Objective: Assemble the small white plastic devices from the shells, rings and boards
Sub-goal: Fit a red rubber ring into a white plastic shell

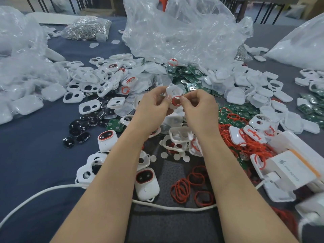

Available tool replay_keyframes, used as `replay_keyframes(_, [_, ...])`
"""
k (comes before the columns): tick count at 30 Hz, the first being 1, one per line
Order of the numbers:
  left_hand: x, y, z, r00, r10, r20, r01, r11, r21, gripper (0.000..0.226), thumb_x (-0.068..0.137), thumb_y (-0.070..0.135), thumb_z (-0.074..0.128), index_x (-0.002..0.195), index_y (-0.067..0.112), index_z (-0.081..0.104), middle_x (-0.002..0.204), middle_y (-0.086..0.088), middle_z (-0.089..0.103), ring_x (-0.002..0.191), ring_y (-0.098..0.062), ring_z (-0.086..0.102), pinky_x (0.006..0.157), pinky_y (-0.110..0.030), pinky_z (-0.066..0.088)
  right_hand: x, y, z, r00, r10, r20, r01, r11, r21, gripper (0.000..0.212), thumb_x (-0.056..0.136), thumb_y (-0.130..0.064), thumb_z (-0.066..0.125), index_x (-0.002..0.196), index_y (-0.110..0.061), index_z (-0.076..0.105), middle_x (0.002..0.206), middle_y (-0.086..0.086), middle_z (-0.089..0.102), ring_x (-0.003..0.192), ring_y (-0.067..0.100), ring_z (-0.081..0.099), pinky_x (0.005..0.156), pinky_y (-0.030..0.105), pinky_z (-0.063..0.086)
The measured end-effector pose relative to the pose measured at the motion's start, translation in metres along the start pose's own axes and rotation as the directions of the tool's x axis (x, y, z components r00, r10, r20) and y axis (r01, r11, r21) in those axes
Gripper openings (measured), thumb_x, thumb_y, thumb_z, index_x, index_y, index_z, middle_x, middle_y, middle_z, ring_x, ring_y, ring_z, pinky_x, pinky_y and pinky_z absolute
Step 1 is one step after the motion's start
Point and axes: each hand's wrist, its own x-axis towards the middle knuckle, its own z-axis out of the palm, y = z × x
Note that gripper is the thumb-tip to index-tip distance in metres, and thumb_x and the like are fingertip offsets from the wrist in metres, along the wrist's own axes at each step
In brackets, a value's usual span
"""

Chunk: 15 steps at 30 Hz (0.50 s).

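While the left hand [154, 102] grips a white shell [172, 90], the right hand [198, 106] pinches a red ring [176, 101] against it

The table [35, 155] carries all parts. The left hand [154, 106] and right hand [198, 106] meet above its centre, the left holding a shell [172, 90], the right pinching a ring [176, 100] against the shell's near end. Behind the hands lies a board pile [185, 72]; behind that, a bag [180, 32]. A shell pile [98, 85] lies left of the hands. Loose rings [191, 186] lie between the forearms, a device [146, 183] just left of them, a cable [166, 206] nearer the person. A box [291, 171] sits at the right.
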Motion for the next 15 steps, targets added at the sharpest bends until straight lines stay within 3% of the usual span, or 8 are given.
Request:
replay_keyframes(10, [0.0025, -0.0024, -0.0010, 0.999, -0.017, -0.031, 0.019, 0.998, 0.067, 0.022, 0.100, 0.010, 0.049, 0.102, 0.029, 0.058, 0.087, 0.006, 0.072, 0.083, -0.006, 0.071, 0.081, -0.023, 0.057, -0.0004, -0.0011, 0.0006, 1.000, 0.004, 0.012, -0.004, 1.000, -0.022, 0.006, 0.089, -0.019, 0.065, 0.085, -0.015, 0.064, 0.074, -0.011, 0.061, 0.067, -0.001, 0.056, 0.063, 0.006, 0.042])
replay_keyframes(15, [0.0026, -0.0028, -0.0013, 0.999, -0.032, -0.042, 0.033, 0.999, 0.039, 0.018, 0.099, 0.011, 0.050, 0.107, 0.026, 0.055, 0.083, 0.006, 0.072, 0.077, -0.003, 0.070, 0.074, -0.017, 0.057, 0.0002, -0.0013, 0.0003, 1.000, 0.015, 0.018, -0.015, 1.000, -0.019, 0.007, 0.089, -0.020, 0.065, 0.087, -0.013, 0.066, 0.078, -0.004, 0.066, 0.070, 0.003, 0.059, 0.063, 0.009, 0.044])
